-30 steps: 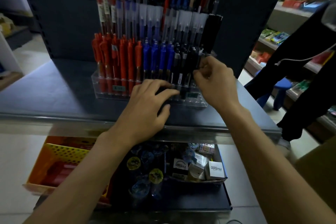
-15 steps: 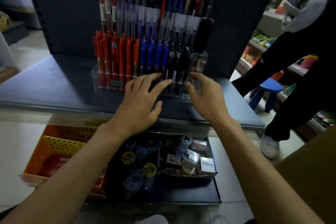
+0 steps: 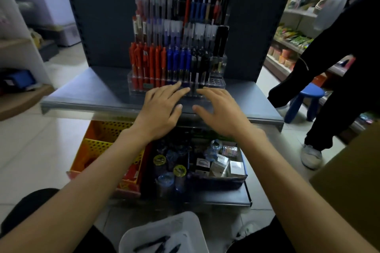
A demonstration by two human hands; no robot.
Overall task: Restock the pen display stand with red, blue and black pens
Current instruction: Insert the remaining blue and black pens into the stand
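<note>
A clear tiered pen display stand (image 3: 218, 83) sits on a grey shelf (image 3: 86, 92). Its front row holds red pens (image 3: 147, 63) at left, blue pens (image 3: 177, 61) in the middle and black pens (image 3: 200, 61) at right; empty slots show at the far right. My left hand (image 3: 162, 109) and my right hand (image 3: 220, 111) hover side by side just in front of the stand's base, fingers spread, holding nothing. A white tub (image 3: 185, 230) on my lap holds a few loose black pens (image 3: 156, 244).
Under the shelf an orange perforated basket (image 3: 96, 146) stands left of a dark tray (image 3: 226, 181) with small boxes and bottles. A person in black (image 3: 337, 63) stands at right beside a blue stool (image 3: 306, 98). A brown box (image 3: 353, 170) sits at the right edge.
My right hand let go of the black pens and both hands drew back from the stand toward me. The view tilted down, bringing the white tub into sight.
</note>
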